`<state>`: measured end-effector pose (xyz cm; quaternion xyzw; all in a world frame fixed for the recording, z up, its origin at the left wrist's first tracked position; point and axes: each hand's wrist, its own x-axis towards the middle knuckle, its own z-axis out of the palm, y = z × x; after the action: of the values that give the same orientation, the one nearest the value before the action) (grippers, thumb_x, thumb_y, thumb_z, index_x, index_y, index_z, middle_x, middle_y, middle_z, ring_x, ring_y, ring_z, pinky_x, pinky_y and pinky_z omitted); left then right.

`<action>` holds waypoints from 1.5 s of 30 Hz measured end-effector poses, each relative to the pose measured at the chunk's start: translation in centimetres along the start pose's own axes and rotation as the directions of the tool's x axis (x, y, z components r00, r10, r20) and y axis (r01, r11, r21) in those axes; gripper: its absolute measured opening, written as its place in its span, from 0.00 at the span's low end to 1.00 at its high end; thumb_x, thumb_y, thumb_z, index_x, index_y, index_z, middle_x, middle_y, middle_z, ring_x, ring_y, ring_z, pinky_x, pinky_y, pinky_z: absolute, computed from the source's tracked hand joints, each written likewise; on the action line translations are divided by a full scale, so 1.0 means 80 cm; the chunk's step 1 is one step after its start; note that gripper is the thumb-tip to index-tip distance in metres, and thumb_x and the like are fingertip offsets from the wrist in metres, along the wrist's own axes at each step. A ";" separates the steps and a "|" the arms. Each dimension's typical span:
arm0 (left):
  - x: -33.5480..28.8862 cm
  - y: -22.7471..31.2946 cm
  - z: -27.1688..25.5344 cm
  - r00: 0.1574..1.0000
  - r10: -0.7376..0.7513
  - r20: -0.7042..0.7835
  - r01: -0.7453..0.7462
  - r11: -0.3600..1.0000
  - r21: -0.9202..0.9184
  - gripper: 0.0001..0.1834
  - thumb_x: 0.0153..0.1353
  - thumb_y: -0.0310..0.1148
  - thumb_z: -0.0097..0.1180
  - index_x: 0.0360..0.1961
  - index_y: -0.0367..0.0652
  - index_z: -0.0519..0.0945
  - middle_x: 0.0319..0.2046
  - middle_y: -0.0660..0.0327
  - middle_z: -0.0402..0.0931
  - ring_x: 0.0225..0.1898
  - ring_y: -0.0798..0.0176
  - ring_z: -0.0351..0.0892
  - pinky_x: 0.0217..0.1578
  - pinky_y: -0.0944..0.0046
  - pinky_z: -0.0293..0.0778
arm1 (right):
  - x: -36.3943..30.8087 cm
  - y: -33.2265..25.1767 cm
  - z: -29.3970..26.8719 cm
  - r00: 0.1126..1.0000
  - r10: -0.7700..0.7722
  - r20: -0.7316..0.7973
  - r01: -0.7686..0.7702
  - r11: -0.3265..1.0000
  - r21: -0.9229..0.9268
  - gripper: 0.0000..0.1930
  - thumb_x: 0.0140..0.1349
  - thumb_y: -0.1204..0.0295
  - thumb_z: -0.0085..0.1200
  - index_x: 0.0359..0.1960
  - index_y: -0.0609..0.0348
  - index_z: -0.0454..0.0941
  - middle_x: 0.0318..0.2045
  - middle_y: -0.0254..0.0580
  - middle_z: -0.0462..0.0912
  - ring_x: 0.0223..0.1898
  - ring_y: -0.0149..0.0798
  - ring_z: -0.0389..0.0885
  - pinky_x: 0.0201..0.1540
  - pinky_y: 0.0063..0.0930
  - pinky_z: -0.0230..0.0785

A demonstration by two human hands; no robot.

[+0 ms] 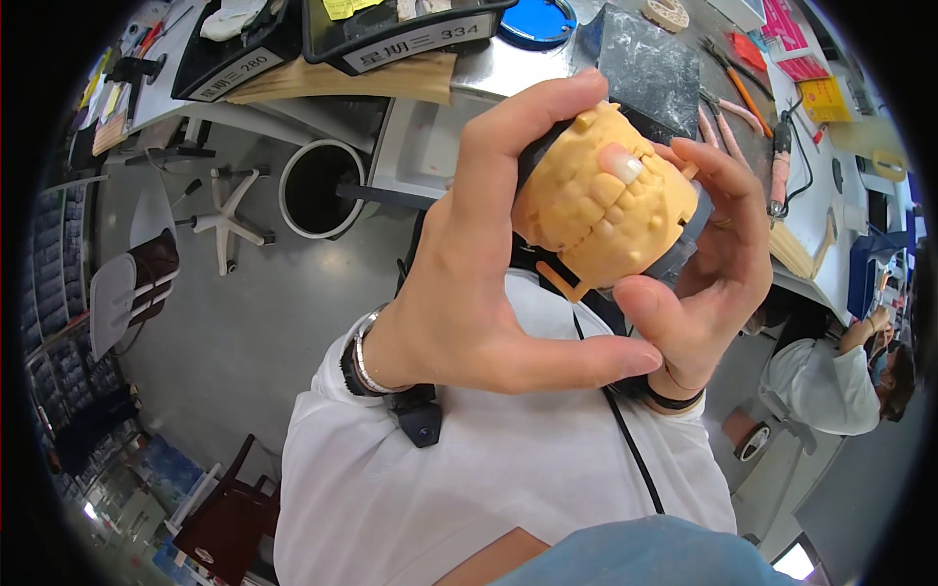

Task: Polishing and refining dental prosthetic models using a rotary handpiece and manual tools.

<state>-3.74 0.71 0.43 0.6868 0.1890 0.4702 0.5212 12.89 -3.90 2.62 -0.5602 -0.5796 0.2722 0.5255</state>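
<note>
Between my hands, above my white-clothed lap, is a yellow-orange dental model (562, 210) with upper and lower teeth together. One front tooth (623, 164) looks whiter than the others, with a pinkish part above it. A dark grey base shows behind the model's edges. My left hand (479, 264) curves around the model's left side, index finger at its far edge and thumb stretched out below. The fingers of my right hand (708, 264) wrap the right side, with the thumb near the lower edge. Some fingertips are hidden behind the model.
Beyond my hands, the bench holds black labelled trays (401, 39), a blue round lid (537, 21), a dusty dark block (640, 68) and a pink-handled handpiece (780, 166). A bin (322, 190) and a chair base (225, 215) stand left. Another person (831, 381) sits right.
</note>
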 end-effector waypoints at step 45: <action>0.001 0.039 -0.027 0.951 0.018 -0.310 0.089 0.941 0.327 0.42 0.32 0.26 0.68 0.53 0.37 0.65 0.41 0.55 0.76 0.42 0.65 0.79 0.44 0.69 0.73 | 0.015 -0.045 0.025 0.937 0.261 0.233 -0.342 0.818 0.462 0.31 0.50 0.56 0.67 0.47 0.66 0.68 0.40 0.41 0.78 0.40 0.28 0.78 0.41 0.19 0.71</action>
<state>-6.26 0.73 3.32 0.6803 0.3579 0.5227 0.3685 9.97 -3.04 5.65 -0.4679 -0.4339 0.5352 0.5535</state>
